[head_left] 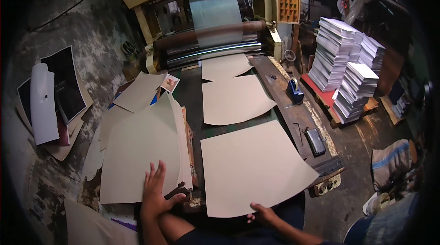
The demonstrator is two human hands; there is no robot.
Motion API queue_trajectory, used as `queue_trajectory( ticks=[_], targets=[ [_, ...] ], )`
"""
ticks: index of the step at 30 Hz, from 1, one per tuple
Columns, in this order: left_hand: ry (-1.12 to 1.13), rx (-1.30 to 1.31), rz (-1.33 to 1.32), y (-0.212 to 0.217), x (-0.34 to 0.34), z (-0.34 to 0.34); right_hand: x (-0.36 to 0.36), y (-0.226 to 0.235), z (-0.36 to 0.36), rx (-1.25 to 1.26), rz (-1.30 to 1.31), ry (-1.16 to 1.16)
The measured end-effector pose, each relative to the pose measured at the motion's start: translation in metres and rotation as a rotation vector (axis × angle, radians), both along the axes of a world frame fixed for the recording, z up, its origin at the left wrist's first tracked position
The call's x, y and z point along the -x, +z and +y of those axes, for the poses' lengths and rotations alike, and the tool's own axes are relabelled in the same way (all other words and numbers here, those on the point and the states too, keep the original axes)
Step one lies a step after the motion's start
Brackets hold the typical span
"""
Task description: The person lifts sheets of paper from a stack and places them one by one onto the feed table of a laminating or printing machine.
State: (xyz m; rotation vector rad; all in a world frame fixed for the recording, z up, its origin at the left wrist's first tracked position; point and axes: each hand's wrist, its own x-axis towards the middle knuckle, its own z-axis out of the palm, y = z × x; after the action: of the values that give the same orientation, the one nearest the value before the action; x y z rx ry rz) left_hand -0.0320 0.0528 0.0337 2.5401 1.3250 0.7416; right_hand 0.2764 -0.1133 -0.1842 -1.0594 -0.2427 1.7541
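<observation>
The left hand point(155, 191) lies flat and open on a pile of tan sheets point(142, 153) at the counter's left edge. The right hand point(262, 211) pinches the near edge of a big smooth sheet point(252, 167) lying flat on the dark counter point(284, 103). Two more sheets point(233, 98) lie farther up, with gaps between.

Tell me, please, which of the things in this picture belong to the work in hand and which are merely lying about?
In hand:
- left hand flat on the stack of tan sheets
- right hand at the near edge of the nearest sheet
- two further sheets on the feed table
- roller machine

Lying about:
- tape dispenser
- printed paper stacks
- dark prints
</observation>
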Motion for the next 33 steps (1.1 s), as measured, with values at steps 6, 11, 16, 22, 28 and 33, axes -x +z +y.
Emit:
queue_trajectory(
  ticks=[6,11,16,22,28,33],
  targets=[
    [-0.061,0.169,0.02,-0.017,0.01,-0.001,0.02,-0.016,-0.006,0.034,0.099,0.055],
    [-0.051,0.287,-0.267,-0.013,0.006,-0.002,-0.004,-0.005,0.053,0.006,0.088,-0.034],
    [0.075,0.44,-0.579,-0.021,0.013,-0.002,-0.02,0.001,0.113,-0.03,0.023,-0.091],
    [0.365,0.432,-0.847,-0.025,0.01,-0.002,-0.016,-0.014,0.155,-0.059,0.048,-0.234],
    [0.449,-0.021,-0.743,-0.029,-0.018,-0.014,-0.01,-0.016,0.163,0.008,0.068,-0.378],
    [0.187,-0.22,-0.452,0.0,-0.032,-0.041,-0.018,0.072,0.122,-0.162,0.12,-0.148]
  ],
)
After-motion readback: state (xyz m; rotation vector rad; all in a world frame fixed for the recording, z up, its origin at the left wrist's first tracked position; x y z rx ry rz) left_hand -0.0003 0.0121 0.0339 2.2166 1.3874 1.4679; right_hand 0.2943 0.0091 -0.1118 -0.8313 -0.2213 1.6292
